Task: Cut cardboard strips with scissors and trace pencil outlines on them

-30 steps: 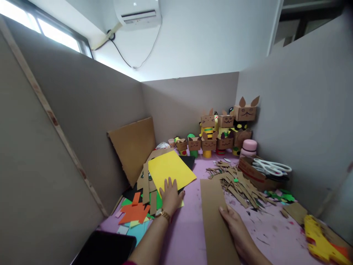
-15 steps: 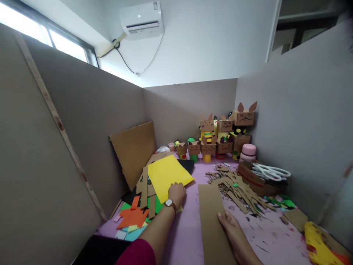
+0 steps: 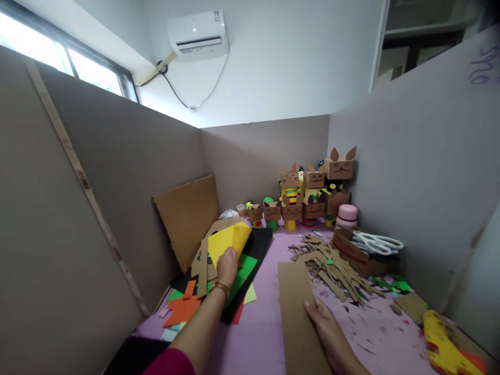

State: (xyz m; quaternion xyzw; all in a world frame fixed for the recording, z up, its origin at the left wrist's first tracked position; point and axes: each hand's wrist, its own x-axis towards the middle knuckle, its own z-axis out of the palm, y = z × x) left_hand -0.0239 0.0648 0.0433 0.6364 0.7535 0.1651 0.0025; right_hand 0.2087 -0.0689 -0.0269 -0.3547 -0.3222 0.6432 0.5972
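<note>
Seemingly at the step of raising a curled, bright-yellow paper sheet point(image 3: 233, 236) above green paper point(image 3: 248, 264), gripping its near edge in the left hand point(image 3: 226, 269) with fingers curled, tips hidden. With the right hand point(image 3: 325, 321), pinching a long brown cardboard strip point(image 3: 294, 307) over the lavender tabletop point(image 3: 261, 338). Next, probably calls for easing the sheet clear while steadying the strip.

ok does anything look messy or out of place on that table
Yes: cardboard scraps lie in a tangled heap beside the open box, strewn rather than stacked, and dark blotches mark the purple tabletop to the right of the right hand.
</note>
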